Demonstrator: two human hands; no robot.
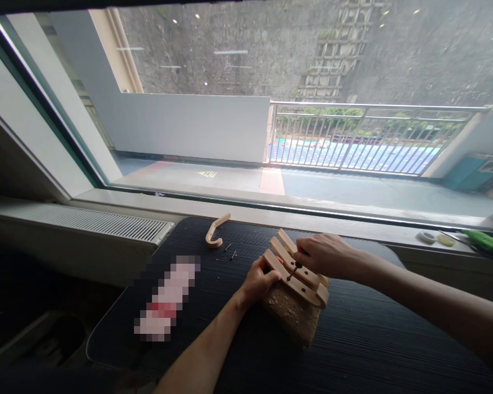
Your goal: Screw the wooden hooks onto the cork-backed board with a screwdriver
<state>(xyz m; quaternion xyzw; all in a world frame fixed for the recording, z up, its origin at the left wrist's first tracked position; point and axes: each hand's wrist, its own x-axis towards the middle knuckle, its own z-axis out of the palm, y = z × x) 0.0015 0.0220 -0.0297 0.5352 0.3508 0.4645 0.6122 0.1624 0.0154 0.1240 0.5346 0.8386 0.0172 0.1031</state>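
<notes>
My right hand (324, 255) is closed around the handle of a screwdriver (294, 272). Its tip meets the nearest of several pale wooden hooks (296, 285), close to a hole in it. These curved hooks lie side by side on a rough wooden block (292, 312), their curled ends toward the right. My left hand (261, 280) grips the near hook and the block at their left end, thumb on top and the other fingers partly hidden. A loose wooden hook (214, 232) lies farther back on the table, with two dark screws (233, 255) beside it.
The dark table (213, 323) has rounded corners and stands against a window sill (246, 210). A blurred-out pinkish item (168, 298) lies on its left. Tape rolls (426, 238) and a green cloth-like item (485, 242) rest on the sill at right. A radiator (107, 221) is at left.
</notes>
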